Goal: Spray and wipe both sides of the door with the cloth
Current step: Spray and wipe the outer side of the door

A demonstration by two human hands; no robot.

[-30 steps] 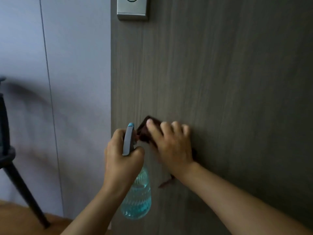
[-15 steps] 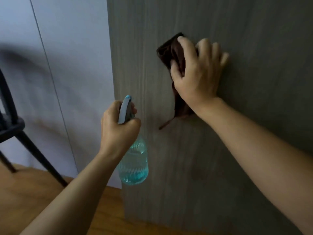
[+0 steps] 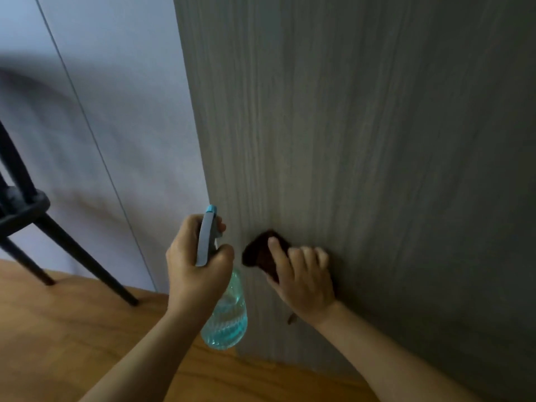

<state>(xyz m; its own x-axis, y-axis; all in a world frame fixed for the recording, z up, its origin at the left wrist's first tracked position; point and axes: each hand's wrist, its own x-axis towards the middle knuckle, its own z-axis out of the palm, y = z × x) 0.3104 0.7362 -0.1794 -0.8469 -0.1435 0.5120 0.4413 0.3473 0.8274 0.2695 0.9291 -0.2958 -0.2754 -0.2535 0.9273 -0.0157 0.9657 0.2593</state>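
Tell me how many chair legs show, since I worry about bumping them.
2 clearly: one long leg slanting down to the wooden floor left of the spray bottle, one shorter leg further left. Others may lie outside the picture.

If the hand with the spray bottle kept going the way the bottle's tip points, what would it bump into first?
Probably the door. The left hand aims the spray bottle up and forward, with nothing visible between nozzle and wood, though depth is hard to judge.
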